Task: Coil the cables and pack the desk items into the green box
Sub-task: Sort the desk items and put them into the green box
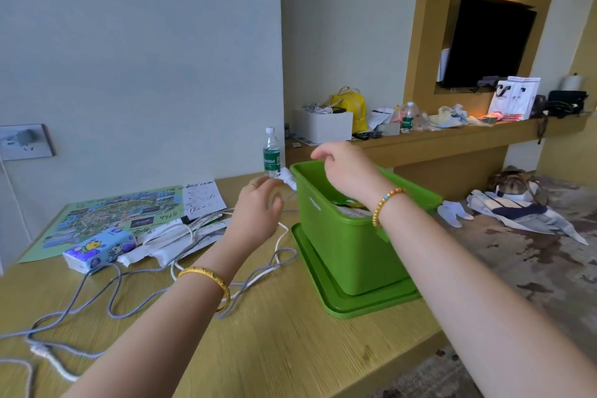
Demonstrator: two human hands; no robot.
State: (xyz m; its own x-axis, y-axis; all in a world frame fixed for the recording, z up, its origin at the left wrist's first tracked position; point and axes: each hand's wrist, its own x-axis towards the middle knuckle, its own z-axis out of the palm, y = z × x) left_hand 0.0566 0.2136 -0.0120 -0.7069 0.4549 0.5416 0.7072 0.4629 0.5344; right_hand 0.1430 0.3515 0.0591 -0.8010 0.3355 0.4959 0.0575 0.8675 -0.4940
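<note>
The green box [339,236] stands on its green lid [365,300] at the desk's right end, with papers and packets inside. My left hand [258,208] is just left of the box, closed around a white cable [284,233]. Its white plug [287,178] sticks out beyond my fingers by the box's rim. My right hand [342,166] hovers over the box's back rim with fingertips pinched together, and nothing visible in them. A long grey cable [113,287] lies in loose loops across the desk.
A tissue pack [100,249], a colourful map [113,216], a handwritten note [203,200] and white packets [181,237] lie on the left. A water bottle [271,155] stands behind the box. A wall socket [26,142] holds a charger.
</note>
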